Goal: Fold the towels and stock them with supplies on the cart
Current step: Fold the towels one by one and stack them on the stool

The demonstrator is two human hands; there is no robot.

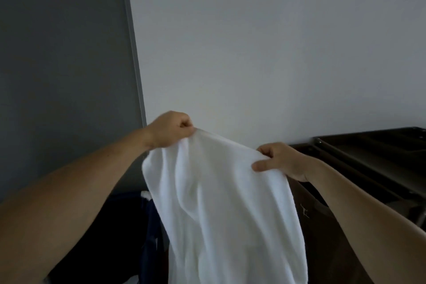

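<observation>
The left hand (170,130) is clenched on one top corner of a white towel (219,203). The right hand (281,160) pinches the opposite corner between thumb and curled fingers. The towel hangs in loose folds between both raised hands, held in the air before a pale wall (253,41). Right of it stands a dark brown cart (368,157); a small white mark (304,211) on its side is unreadable. Dark blue fabric (151,226) lies lower left.
</observation>
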